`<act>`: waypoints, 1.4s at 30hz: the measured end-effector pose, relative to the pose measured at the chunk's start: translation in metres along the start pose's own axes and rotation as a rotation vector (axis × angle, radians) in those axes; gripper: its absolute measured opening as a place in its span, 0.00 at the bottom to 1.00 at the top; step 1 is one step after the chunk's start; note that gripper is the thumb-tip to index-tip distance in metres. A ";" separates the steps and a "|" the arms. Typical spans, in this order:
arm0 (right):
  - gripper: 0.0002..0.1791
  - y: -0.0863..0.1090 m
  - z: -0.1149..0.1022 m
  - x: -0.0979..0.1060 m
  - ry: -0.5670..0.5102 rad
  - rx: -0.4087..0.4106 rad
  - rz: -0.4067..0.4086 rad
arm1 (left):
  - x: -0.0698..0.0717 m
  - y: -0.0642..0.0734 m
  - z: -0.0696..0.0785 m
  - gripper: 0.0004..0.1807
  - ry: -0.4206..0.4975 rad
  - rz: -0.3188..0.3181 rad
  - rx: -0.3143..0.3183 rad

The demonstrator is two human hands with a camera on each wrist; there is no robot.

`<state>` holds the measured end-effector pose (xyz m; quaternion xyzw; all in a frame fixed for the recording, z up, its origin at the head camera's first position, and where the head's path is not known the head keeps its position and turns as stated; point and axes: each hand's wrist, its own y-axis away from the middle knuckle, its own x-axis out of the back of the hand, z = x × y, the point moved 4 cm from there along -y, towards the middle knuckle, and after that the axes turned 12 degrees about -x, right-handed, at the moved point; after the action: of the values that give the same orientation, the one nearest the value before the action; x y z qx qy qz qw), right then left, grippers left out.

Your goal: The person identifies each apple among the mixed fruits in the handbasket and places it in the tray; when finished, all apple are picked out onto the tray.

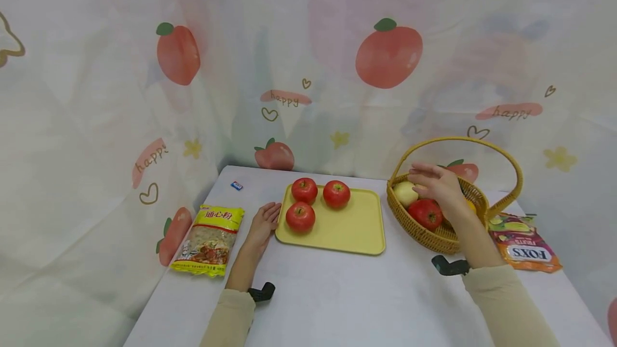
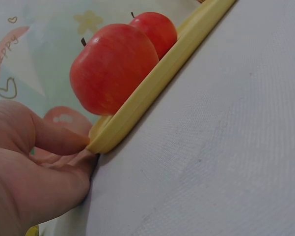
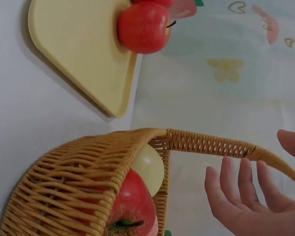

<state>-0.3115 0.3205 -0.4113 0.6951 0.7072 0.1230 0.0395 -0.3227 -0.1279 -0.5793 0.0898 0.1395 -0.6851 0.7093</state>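
Note:
My left hand (image 1: 263,225) is at the left edge of a yellow tray (image 1: 352,226). In the left wrist view, thumb and finger meet at the tray's rim (image 2: 132,108) and pinch it. On the tray's left half lie three red apples, one in front (image 1: 300,217) and two behind. My right hand (image 1: 439,186) is over a wicker basket (image 1: 419,232), below its arched handle. Its slightly bent fingers hold nothing, and the right wrist view shows a gap between them and the fruit. Inside the basket are a red apple (image 3: 135,204), a pale round fruit (image 3: 149,169) and a partly hidden orange-yellow fruit (image 1: 471,206).
Left of the tray lies a yellow bag of pasta (image 1: 209,240). A small blue packet (image 1: 236,186) is near the back left corner. Beside the basket on the right lies a FOX'S fruit candy bag (image 1: 525,245). A patterned curtain (image 1: 308,42) borders the white table.

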 end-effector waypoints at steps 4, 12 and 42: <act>0.34 -0.001 -0.001 0.012 0.153 -0.042 0.033 | 0.000 0.000 0.001 0.42 -0.009 0.002 0.013; 0.40 -0.009 0.007 0.036 0.284 -0.082 -0.010 | 0.001 0.000 -0.001 0.42 -0.007 -0.003 0.010; 0.42 -0.042 0.040 0.067 0.532 -0.292 -0.363 | 0.002 -0.001 -0.002 0.41 -0.041 0.019 0.028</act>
<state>-0.3456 0.3914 -0.4516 0.4888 0.7796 0.3906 -0.0258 -0.3238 -0.1293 -0.5822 0.0872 0.1145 -0.6818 0.7173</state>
